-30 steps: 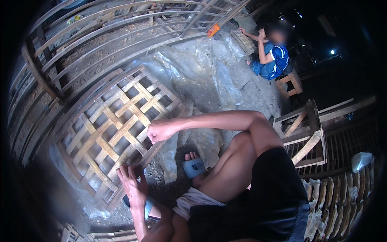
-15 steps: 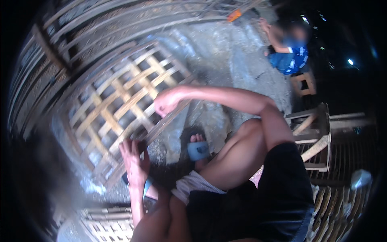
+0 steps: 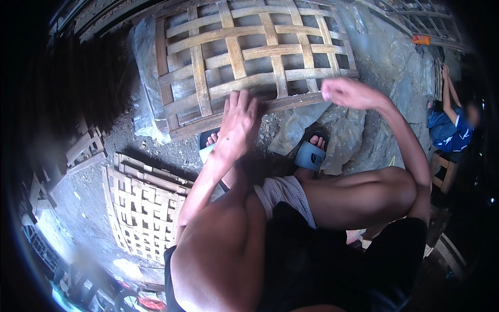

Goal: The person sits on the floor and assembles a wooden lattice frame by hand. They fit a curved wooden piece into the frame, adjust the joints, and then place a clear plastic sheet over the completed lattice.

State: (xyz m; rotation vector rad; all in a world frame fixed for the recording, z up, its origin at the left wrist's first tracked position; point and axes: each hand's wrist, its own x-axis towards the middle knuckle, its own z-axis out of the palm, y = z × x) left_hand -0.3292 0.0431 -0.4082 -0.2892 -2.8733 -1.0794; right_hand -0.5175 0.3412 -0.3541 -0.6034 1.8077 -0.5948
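Note:
A woven bamboo lattice panel (image 3: 239,52) in a wooden frame lies before me over grey plastic sheeting. My left hand (image 3: 240,122) is at the middle of its near rail (image 3: 296,102), fingers bent over the wood and thumb hidden. Above the right part of that rail is my right hand (image 3: 351,93), its fingers closed and slightly blurred. Whether it holds something small cannot be made out. Both my feet, in blue slide sandals (image 3: 310,157), are on the ground just below the panel.
Stacked lattice panels (image 3: 143,208) lean at my lower left. Wooden frame pieces (image 3: 86,148) lie at the far left. At the right a person in blue (image 3: 451,127) sits by a wooden stool (image 3: 443,171), hands on slats. An orange item (image 3: 421,39) lies at the back right.
My view has turned, so the panel now sits squarely ahead. My left hand has moved from the panel's near corner to mid rail; my right is now farther toward its right end.

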